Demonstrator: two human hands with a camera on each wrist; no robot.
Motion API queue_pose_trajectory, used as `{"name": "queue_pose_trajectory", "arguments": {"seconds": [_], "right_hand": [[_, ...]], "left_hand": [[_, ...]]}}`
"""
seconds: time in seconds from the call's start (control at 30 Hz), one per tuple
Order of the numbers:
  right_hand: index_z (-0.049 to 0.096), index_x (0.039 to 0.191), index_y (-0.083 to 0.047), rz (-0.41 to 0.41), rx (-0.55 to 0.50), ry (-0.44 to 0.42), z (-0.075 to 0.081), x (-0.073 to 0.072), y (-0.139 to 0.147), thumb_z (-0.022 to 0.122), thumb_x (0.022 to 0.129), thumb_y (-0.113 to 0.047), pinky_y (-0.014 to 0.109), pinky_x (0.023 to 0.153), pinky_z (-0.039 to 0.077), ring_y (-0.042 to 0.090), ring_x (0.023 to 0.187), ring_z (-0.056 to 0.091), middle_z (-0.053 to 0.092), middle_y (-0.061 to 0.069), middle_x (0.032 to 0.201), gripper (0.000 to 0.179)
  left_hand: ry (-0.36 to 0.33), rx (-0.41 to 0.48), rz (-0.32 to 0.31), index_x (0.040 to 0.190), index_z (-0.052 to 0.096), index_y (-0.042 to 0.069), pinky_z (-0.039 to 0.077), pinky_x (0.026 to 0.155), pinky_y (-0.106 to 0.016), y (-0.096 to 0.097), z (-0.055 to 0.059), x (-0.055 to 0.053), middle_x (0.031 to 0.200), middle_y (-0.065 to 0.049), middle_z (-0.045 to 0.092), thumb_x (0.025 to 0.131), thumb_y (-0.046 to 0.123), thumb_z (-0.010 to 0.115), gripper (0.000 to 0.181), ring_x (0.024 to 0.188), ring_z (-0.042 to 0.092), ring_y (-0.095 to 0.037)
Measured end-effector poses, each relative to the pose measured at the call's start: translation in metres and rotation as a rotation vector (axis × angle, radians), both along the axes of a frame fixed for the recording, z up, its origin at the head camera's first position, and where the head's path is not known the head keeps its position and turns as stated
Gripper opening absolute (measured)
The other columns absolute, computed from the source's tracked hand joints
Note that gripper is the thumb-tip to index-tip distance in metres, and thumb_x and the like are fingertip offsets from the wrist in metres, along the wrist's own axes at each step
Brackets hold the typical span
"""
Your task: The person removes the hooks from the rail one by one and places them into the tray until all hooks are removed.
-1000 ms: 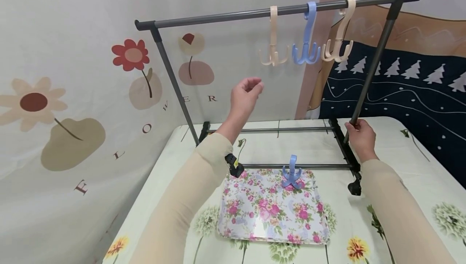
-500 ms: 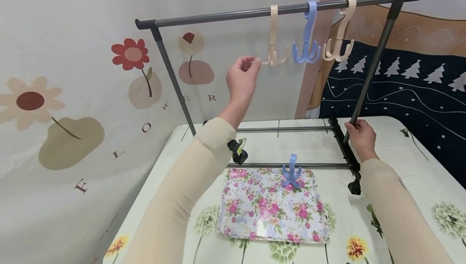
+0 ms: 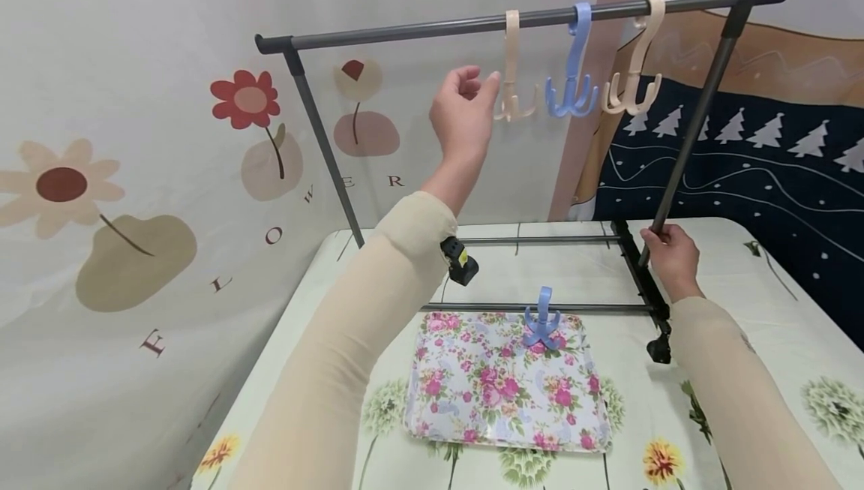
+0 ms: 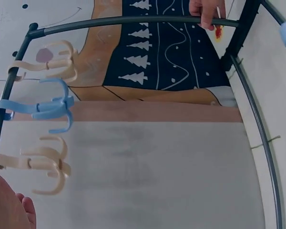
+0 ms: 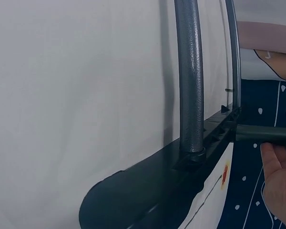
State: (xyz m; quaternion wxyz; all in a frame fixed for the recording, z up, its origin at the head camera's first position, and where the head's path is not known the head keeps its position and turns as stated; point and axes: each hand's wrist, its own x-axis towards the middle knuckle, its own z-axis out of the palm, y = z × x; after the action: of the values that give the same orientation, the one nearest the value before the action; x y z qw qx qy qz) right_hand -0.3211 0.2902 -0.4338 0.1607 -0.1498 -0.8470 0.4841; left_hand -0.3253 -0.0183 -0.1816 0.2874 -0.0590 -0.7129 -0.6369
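A dark metal rack [image 3: 418,30] stands on the table. From its top bar hang a beige hook [image 3: 511,55], a blue hook [image 3: 572,62] and a second beige hook [image 3: 634,70], each with several prongs. My left hand [image 3: 464,111] is raised just left of the nearer beige hook, fingers loosely bent and nothing visible in them. In the left wrist view that hook [image 4: 43,164] hangs close by the hand. My right hand [image 3: 671,256] grips the rack's right upright [image 3: 695,118] near its foot, also seen in the right wrist view as a dark post [image 5: 264,134].
A loose blue hook [image 3: 541,321] lies at the back of a floral tray [image 3: 499,400], in front of the rack's lower bars [image 3: 560,308]. A flower-printed curtain [image 3: 135,62] stands behind and to the left. A dark tree-print cloth [image 3: 756,167] covers the back right.
My left hand has risen and shifted slightly right, from below the hooks up beside the left beige hook. The right hand stays on the upright, and the hooks hang as before.
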Motion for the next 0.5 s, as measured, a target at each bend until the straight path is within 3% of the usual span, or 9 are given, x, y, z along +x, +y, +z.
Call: {"name": "queue_pose_trajectory", "arguments": {"seconds": [0.3, 0.5], "right_hand": [[0.049, 0.133, 0.005, 0.001, -0.015, -0.024, 0.0, 0.001, -0.001, 0.045, 0.106, -0.038, 0.051, 0.096, 0.039, 0.039, 0.118, 0.048, 0.055, 0.027, 0.132, 0.051], [0.05, 0.132, 0.005, 0.003, -0.005, -0.017, 0.0, 0.001, -0.001, 0.045, 0.106, -0.036, 0.049, 0.094, 0.039, 0.037, 0.115, 0.048, 0.057, 0.026, 0.13, 0.049]], "left_hand": [[-0.045, 0.03, 0.048, 0.117, 0.067, 0.012, 0.047, 0.076, -0.014, 0.02, 0.013, 0.004, 0.101, 0.003, 0.06, 0.091, 0.023, 0.075, 0.03, 0.096, 0.056, -0.008], [-0.025, 0.017, 0.112, 0.117, 0.067, 0.013, 0.044, 0.077, -0.012, 0.031, 0.019, 0.003, 0.1, 0.005, 0.059, 0.089, 0.023, 0.077, 0.031, 0.096, 0.056, -0.006]]}}
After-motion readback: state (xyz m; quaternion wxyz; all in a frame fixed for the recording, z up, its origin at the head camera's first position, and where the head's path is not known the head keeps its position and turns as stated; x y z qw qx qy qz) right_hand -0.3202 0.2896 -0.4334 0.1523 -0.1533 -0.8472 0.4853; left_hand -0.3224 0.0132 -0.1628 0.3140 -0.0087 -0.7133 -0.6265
